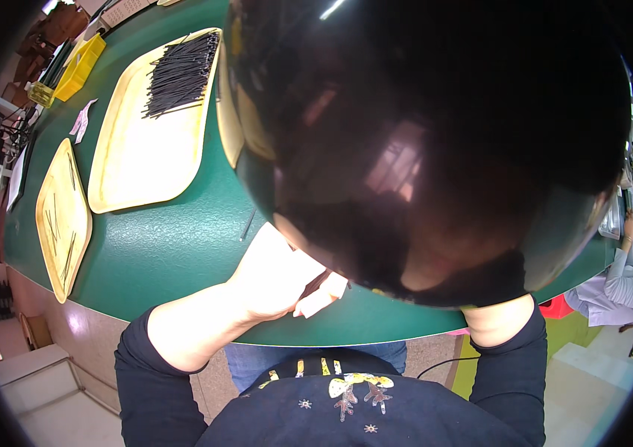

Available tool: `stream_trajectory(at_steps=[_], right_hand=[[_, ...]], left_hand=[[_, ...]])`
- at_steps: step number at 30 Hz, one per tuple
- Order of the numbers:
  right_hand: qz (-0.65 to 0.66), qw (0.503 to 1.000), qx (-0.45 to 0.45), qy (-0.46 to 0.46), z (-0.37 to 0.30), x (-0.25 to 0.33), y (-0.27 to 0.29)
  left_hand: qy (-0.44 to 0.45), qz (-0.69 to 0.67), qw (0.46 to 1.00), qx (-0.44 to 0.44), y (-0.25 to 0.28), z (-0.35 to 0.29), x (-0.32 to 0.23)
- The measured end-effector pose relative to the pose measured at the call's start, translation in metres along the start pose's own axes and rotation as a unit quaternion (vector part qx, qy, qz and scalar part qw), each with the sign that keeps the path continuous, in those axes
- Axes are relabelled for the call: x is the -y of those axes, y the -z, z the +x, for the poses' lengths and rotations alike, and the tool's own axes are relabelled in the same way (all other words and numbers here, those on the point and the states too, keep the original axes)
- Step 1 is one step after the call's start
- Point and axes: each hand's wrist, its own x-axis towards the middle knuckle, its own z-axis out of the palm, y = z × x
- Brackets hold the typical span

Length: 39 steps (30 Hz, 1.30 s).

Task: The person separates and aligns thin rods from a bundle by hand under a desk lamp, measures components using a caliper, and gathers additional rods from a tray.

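A large glossy black dome [435, 149] fills the upper middle and right, covering much of the bench. Below its left edge my left hand [275, 272] rests over the green table, fingers curled together. A dark sliver shows between the fingers, too little to name. My right hand is hidden by the dome; only its wrist and dark sleeve show beneath the rim. Left of the dome, a pale yellow tray [134, 164] carries a dense bundle of thin black sticks or wires [182, 73] at its far end. One short dark piece [247, 226] lies on the table close to my left hand.
A smaller pale tray [61, 223] with several thin dark pieces lies at the left. Beyond it are a pink scrap [83, 121] and a yellow bin [80, 67]. The green table [160, 257] curves toward me. At the far right sits another person [614, 290] in light clothes.
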Motion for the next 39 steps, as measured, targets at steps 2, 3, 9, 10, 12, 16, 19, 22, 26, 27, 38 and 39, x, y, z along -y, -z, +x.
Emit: stream_trajectory(at_steps=[2, 3, 9, 10, 12, 16, 19, 22, 26, 27, 38, 39], right_hand=[[-0.094, 0.995, 0.014, 0.001, 0.007, 0.02, -0.003], [-0.189, 0.982, 0.027, 0.003, 0.01, 0.027, -0.005], [-0.045, 0.999, 0.003, -0.011, 0.003, 0.016, -0.006], [-0.053, 0.998, 0.014, -0.01, 0.004, 0.017, -0.005], [-0.07, 0.997, 0.037, -0.007, 0.005, 0.021, -0.004], [-0.102, 0.991, 0.082, -0.002, 0.008, 0.029, -0.003], [-0.126, 0.985, 0.117, 0.002, 0.011, 0.034, -0.003], [-0.15, 0.977, 0.153, 0.006, 0.013, 0.039, -0.003], [0.028, 0.991, 0.129, -0.003, -0.001, -0.009, 0.003], [0.219, 0.972, 0.078, -0.012, -0.014, -0.04, 0.009], [0.231, 0.963, 0.028, -0.137, -0.02, -0.034, 0.021], [0.224, 0.965, 0.029, -0.136, -0.018, -0.034, 0.018]], left_hand=[[-0.021, -0.001, 1.0, 0.02, 0.002, -0.001, 0.0], [0.002, 0.015, 1.0, -0.006, 0.005, -0.002, 0.004], [0.002, 0.039, 0.999, 0.008, 0.008, 0.0, 0.008], [-0.032, 0.06, 0.997, 0.035, 0.007, 0.0, 0.007], [-0.049, 0.049, 0.997, 0.036, 0.006, 0.001, 0.01], [-0.035, 0.038, 0.999, 0.007, 0.004, 0.001, 0.009], [-0.041, 0.005, 0.999, 0.011, 0.003, 0.001, 0.008], [-0.029, -0.006, 0.999, 0.02, 0.007, 0.002, 0.011], [0.07, 0.023, 0.996, -0.04, -0.003, 0.002, -0.001], [0.013, -0.019, 0.999, -0.023, 0.002, 0.005, 0.013], [-0.066, 0.012, 0.991, -0.113, 0.0, 0.006, 0.01], [-0.055, 0.037, 0.991, -0.119, 0.001, 0.005, 0.01]])
